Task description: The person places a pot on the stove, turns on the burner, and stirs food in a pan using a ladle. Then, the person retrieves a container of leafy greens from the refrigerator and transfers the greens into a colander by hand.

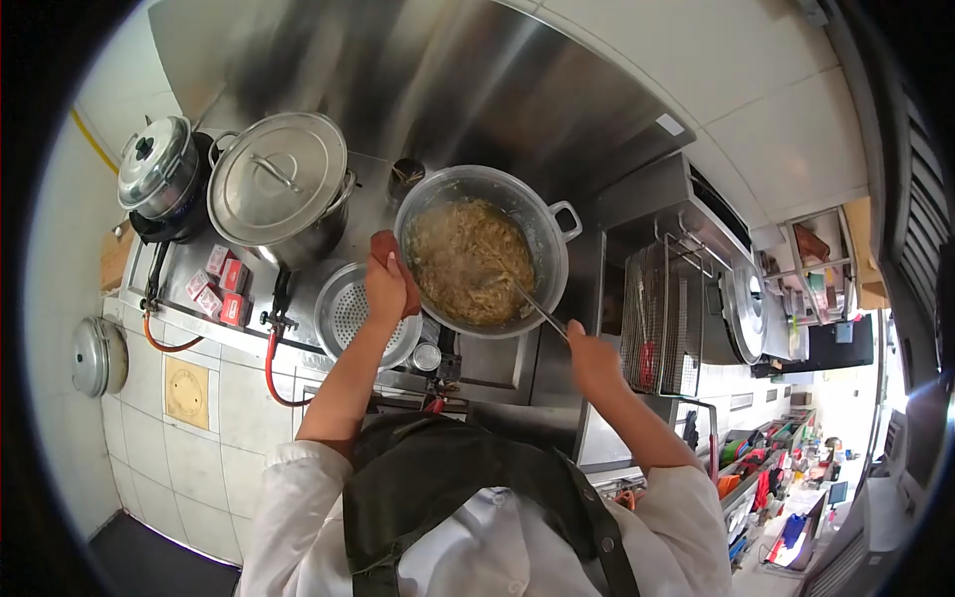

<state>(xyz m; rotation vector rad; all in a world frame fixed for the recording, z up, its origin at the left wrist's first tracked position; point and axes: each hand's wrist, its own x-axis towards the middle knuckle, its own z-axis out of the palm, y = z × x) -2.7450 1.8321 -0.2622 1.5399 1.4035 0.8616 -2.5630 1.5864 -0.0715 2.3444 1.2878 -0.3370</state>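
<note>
A wide metal pot (557, 264) stands on the stove, holding a brownish stew-like food (468, 254) with shredded-looking pieces and some steam. My left hand (385, 289) is closed on a reddish-brown cloth (410, 289) against the pot's left side; the handle there is hidden. In my right hand (594, 360) is the handle of a long metal utensil (540, 310), reaching over the near right rim. Its head is sunk in the food, so its kind is not visible. Below my left wrist lies a perforated metal colander (343, 310).
A large lidded stockpot (279, 179) and a smaller lidded pot (159, 169) stand left on the stove. Several red-and-white boxes (231, 289) sit nearby. A small glass jar (427, 356) is close to the front edge. Fryer baskets (657, 313) hang at right; a steel backsplash (418, 80) rises behind.
</note>
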